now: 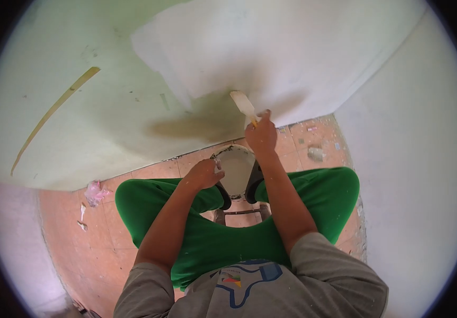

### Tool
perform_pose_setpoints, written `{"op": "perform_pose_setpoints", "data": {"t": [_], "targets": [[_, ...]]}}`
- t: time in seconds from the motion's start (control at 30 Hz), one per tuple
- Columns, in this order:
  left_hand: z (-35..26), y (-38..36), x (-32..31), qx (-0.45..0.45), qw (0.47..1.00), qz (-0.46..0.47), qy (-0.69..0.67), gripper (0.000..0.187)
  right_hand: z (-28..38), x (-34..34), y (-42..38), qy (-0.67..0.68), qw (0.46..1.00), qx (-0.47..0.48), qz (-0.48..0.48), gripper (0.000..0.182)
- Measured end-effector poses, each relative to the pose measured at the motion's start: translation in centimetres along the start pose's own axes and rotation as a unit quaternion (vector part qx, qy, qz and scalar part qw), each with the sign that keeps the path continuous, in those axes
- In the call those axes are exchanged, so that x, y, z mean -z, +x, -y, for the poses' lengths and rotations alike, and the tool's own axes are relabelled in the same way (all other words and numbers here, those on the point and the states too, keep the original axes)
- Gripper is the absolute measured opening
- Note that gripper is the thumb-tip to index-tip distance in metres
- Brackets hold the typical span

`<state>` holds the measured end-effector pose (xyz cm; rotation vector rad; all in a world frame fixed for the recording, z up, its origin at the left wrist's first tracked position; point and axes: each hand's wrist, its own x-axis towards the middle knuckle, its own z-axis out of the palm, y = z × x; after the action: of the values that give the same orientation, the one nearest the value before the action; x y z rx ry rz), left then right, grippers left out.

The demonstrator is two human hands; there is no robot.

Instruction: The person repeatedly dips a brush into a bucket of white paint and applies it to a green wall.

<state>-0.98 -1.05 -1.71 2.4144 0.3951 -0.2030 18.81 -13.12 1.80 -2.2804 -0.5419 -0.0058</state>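
Note:
My right hand [262,135] is closed around the handle of a flat paintbrush [243,103] coated in white. Its bristle end points up and left, close to the wall [207,58], where a white patch lies over pale green. Between my feet stands a round bucket [234,172] of white material, with a smeared rim. At the bucket's left edge is my left hand [204,174], its fingers curled inward; whether they grip the rim cannot be made out.
A long yellowish strip [53,117] runs down the wall at left. On the tiled floor [98,222] lie a pink plastic bag [96,192], small white scraps [82,212] and a clear crumpled or cup-like thing [316,153]. Another wall [414,159] closes off the right side.

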Motion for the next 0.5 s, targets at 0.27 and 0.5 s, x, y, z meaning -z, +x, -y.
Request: {"op": "perform_pose_setpoints", "data": {"t": [0.27,0.5], "targets": [[-0.4,-0.6,1.0,0.055,0.996,0.073,0.015,0.040,1.2,-0.7,1.6,0.295,0.954,0.061,0.017,0.014],[0.7,-0.5,0.9,0.068,0.995,0.077,0.019,0.042,-0.5,-6.4,2.3,0.419,0.904,-0.058,0.065,0.024]]}}
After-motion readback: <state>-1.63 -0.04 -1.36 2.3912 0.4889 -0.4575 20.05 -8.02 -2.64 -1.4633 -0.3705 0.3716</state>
